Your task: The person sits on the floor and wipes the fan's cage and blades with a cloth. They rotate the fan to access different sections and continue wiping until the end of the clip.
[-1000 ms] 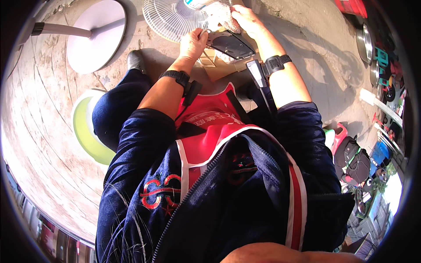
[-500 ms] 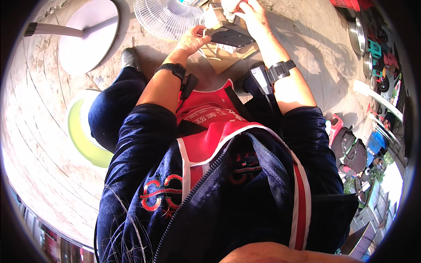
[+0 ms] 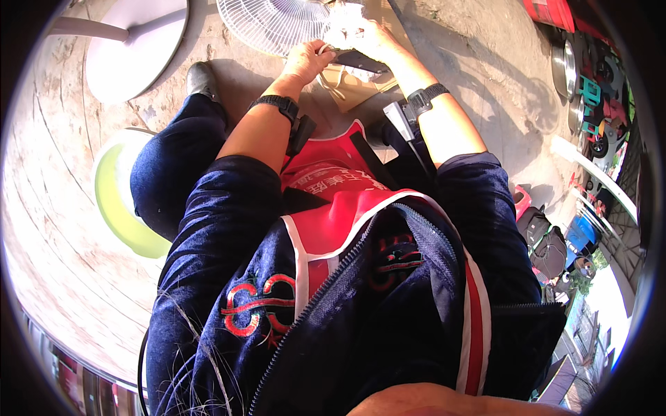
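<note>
My left hand point(image 3: 306, 62) is closed, thumb and fingers pinched on a pale cord point(image 3: 331, 89) that loops down over a piece of brown cardboard point(image 3: 350, 97). Close to its right, my right hand point(image 3: 377, 44) grips a crumpled whitish rag point(image 3: 346, 21), bright in the sunlight. The rag meets the cord at my left fingertips. Beneath my hands is a dark flat part point(image 3: 366, 63), mostly hidden, lying over the cardboard. A white wire fan guard point(image 3: 267, 26) spreads out just beyond my left hand, cut off by the top edge.
A white round base with a pole point(image 3: 132, 55) stands on the concrete floor at the far left. By my left knee is a yellow-green round basin point(image 3: 121, 208). At the right are metal pans point(image 3: 565, 62), a red container point(image 3: 549, 14) and a dark backpack point(image 3: 544, 239).
My right hand has come left and nearer with the rag, from above the dark part to beside my left hand. My left hand keeps its pinch on the cord.
</note>
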Demonstrator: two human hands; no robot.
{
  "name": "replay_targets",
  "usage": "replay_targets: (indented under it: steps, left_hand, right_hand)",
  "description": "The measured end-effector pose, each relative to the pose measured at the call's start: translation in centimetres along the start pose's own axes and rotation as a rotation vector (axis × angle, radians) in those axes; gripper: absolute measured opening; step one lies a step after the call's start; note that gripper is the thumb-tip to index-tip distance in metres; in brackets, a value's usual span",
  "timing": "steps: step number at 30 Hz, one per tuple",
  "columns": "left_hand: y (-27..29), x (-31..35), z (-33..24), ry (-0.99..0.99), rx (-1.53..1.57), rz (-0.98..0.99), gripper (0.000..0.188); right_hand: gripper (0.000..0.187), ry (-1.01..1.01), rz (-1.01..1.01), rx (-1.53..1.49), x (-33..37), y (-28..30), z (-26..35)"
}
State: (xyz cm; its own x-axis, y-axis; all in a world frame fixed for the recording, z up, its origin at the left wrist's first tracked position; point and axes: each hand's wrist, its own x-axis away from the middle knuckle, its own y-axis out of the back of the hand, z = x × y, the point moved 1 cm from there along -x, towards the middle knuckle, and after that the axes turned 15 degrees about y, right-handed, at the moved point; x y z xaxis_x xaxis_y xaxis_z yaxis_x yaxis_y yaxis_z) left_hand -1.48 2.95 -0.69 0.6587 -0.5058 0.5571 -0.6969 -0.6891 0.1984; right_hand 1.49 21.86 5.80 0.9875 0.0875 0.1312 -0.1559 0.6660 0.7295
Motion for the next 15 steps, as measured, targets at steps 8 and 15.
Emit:
replay_targets:
  steps: [8, 15]
  left_hand:
    - [0.1, -0.5, 1.2, 0.043, 0.028, 0.063, 0.023]
    - [0.1, -0.6, 1.2, 0.07, 0.077, 0.131, 0.021]
  right_hand:
    - [0.031, -0.014, 0.444, 0.147, -2.5, 0.9, 1.5]
    - [0.031, 0.139, 0.431, 0.491, -3.9, -1.0, 2.0]
